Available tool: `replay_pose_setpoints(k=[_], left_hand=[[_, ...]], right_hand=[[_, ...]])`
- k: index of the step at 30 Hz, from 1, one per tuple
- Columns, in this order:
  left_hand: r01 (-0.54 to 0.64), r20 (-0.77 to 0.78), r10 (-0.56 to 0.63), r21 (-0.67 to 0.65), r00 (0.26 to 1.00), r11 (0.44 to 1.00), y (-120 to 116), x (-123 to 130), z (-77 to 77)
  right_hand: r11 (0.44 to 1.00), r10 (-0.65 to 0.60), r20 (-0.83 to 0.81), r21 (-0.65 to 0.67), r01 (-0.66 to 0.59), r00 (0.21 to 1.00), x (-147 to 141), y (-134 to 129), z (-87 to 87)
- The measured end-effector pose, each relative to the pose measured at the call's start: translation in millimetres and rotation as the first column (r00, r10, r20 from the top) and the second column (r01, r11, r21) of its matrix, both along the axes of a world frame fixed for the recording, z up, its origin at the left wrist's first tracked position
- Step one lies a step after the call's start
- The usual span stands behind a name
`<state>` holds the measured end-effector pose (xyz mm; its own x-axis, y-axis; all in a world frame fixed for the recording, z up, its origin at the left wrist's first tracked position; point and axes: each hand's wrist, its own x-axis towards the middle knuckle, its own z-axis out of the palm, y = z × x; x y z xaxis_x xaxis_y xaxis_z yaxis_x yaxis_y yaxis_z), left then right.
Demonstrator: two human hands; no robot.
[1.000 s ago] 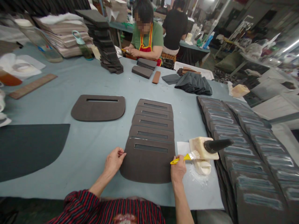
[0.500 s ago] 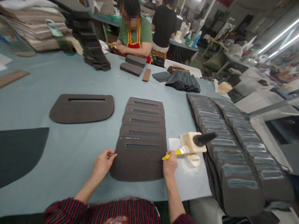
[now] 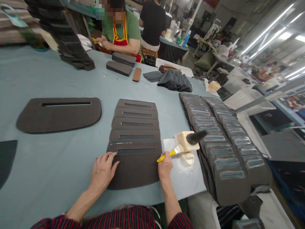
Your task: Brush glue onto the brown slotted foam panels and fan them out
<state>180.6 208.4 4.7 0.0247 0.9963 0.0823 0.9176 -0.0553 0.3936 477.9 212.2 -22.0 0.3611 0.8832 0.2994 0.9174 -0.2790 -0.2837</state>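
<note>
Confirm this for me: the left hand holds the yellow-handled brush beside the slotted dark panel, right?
No: the right hand holds the yellow-handled brush, beside the slotted dark panel. The left hand lies on that panel, as the head view shows.

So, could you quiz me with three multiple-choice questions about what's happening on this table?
1. Where is the left hand?
A) On the lowest of the fanned dark brown slotted panels
B) On the white paper
C) Off the table

2. What colour is the brush handle?
A) Red
B) Yellow
C) Blue

3. What is the right hand doing with the brush?
A) Nothing; it lies on the table
B) Pushing it into the panels
C) Gripping it

Answers:
1. A: the fingers lie on that panel's edge.
2. B: the handle shows bright yellow.
3. C: the fingers close round the handle.
</note>
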Motion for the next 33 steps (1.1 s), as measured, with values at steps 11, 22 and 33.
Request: replay_pose_setpoints(k=[11,22,33], left_hand=[[0.018,-0.202,-0.026,-0.038,0.979,0.999,-2.9,11.6,5.4],[0.012,-0.254,-0.04,-0.108,0.966,0.994,-1.2,19.1,15.3],[-0.03,-0.17,0.01,-0.118,0.985,0.993,-0.8,21.6,16.0]], right_hand=[[1.0,0.005,0.016,-0.015,-0.005,1.0,-0.6,1.5,1.5],[0.978,0.202,-0.006,0.058,-0.202,0.979,-12.0,11.5,13.6],[0.944,0.31,-0.064,0.143,-0.298,0.949,-22.1,14.1,-6.8]])
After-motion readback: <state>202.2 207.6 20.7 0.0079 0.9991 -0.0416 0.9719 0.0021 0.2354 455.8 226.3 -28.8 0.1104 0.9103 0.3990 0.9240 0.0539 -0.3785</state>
